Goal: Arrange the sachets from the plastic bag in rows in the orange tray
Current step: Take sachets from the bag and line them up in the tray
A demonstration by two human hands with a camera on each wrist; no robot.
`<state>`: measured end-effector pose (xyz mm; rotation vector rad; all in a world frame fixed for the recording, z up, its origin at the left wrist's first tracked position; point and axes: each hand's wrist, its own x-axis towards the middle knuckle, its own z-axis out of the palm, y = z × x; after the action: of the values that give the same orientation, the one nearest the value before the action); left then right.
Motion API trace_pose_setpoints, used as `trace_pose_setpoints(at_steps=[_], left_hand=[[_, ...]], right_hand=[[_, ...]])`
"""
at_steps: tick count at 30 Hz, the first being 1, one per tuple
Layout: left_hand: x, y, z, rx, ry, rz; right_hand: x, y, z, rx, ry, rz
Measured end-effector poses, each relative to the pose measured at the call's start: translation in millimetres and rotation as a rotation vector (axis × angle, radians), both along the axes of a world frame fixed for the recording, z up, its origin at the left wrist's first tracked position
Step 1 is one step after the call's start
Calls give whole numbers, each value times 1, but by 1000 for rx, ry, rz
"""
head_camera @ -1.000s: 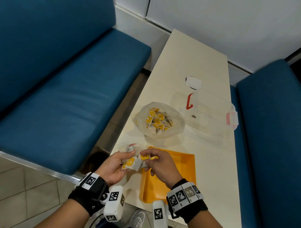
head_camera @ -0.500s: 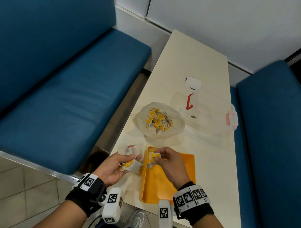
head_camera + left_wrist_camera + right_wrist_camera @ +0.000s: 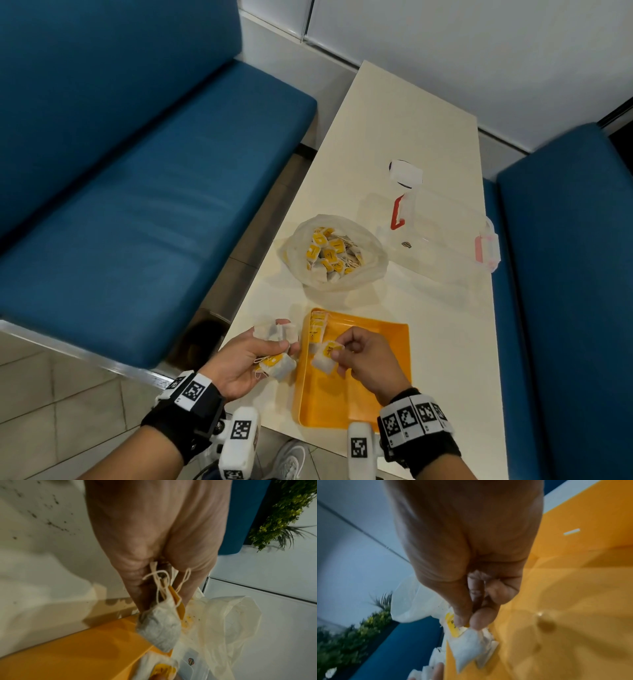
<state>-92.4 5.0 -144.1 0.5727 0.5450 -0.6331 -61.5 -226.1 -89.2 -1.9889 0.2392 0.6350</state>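
- The sachet [image 3: 325, 356] in hand is a tea-bag-style pouch with a yellow tag. It hangs over the left part of the orange tray [image 3: 373, 346], lower centre of the head view.
- The right hand [image 3: 368, 358] pinches it at the tag end between thumb and forefinger, with the other fingers curled in. The right wrist view shows the pouch dangling below the fingertips [image 3: 480, 621].
- A short row of sachets [image 3: 317, 329] stands against the tray's left wall, at its upper left corner. Judged step: set the held sachet down as the next one in that row.
- Lower the pouch so it sits just beside the last sachet, facing the same way, tag up. Release only once it rests on the tray floor; a soft pouch is likely to tip if dropped.
- The left hand [image 3: 253, 359] holds a bunch of sachets [image 3: 277, 349] just left of the tray, fingers curled round them. Loose strings [image 3: 161, 582] trail from that grip; keep them away from the row to avoid snagging.
- The plastic bag [image 3: 334, 253] lies open above the tray on the table [image 3: 411, 113], with many sachets inside. The task appears to be at an early stage.
- A clear lidded container [image 3: 452, 236] sits to the right of the bag, not involved.
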Motion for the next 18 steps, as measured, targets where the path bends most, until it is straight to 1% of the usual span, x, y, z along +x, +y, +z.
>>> trace_pose_setpoints(at_steps=[5, 9, 14, 18], left_hand=[[-7, -4, -3, 22, -32, -58], [-9, -6, -7, 22, -25, -68], [-8, -5, -8, 36, -29, -72], [-8, -5, -9, 43, -27, -74]], right_hand=[[6, 9, -16, -56, 55, 128], [12, 18, -21, -146, 32, 181], [15, 26, -31, -203, -14, 123], [17, 29, -35, -257, -59, 117]])
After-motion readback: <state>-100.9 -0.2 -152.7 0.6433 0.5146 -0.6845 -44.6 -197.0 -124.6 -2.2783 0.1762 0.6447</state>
